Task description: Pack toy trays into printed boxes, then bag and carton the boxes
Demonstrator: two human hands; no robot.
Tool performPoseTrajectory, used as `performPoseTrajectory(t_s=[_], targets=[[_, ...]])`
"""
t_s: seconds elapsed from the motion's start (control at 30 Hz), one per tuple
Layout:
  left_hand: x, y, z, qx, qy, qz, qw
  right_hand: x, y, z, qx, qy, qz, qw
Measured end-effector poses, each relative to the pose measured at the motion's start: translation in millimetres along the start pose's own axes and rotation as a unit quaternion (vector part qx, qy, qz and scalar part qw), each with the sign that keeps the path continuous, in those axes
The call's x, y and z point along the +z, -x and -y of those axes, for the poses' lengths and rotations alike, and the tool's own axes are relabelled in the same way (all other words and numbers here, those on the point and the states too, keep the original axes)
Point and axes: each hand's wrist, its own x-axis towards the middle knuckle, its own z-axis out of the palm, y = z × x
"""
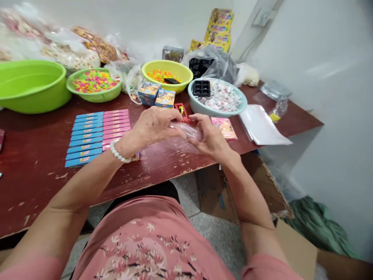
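A clear plastic bag (188,132) stretches between my two hands above the table's front part, its thin film hanging below them. My left hand (155,126), with a beaded bracelet at the wrist, pinches one side of it. On the other side, the fingers of my right hand (210,136) are closed on the bag. Left of my hands lie rows of blue boxes (85,136) and pink boxes (115,123), partly behind my left wrist. A flat pink box (225,128) lies just beyond my right hand. Behind the bag is a red tape dispenser (183,111), partly hidden.
Along the back stand a large green basin (32,87), a green basket (97,93) of colourful pieces, a yellow bowl (182,81) and a pale blue basin (206,109) of small wrapped packets. Stacked small boxes (164,98) and clear plastic sheets (265,126) lie nearer.
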Motion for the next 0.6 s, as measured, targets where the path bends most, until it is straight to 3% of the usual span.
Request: performPoseTrajectory(t_s=[0.13,0.23,0.3,0.37,0.47,0.6], targets=[[-28.3,4,4,-0.005,-0.192,0.130,0.973,-16,-2,-4,-0.152,-0.231,-0.013,0.961],[-46.9,6,9,-0.046,-0.258,0.158,0.952,-14,-6,2,-0.196,-0.170,-0.007,0.966],[-56.6,5,15,-0.050,-0.225,0.130,0.964,-12,-9,8,-0.161,-0.027,-0.024,0.986],[-63.0,4,23,-0.048,-0.150,0.086,0.984,-10,-13,16,-0.106,0.131,-0.024,0.985],[-66.2,5,28,-0.077,-0.018,-0.014,0.997,-8,-20,25,-0.068,0.304,0.010,0.950],[-64.7,8,30,-0.128,0.138,-0.116,0.975,-4,-36,29,-0.102,0.412,0.029,0.905]])
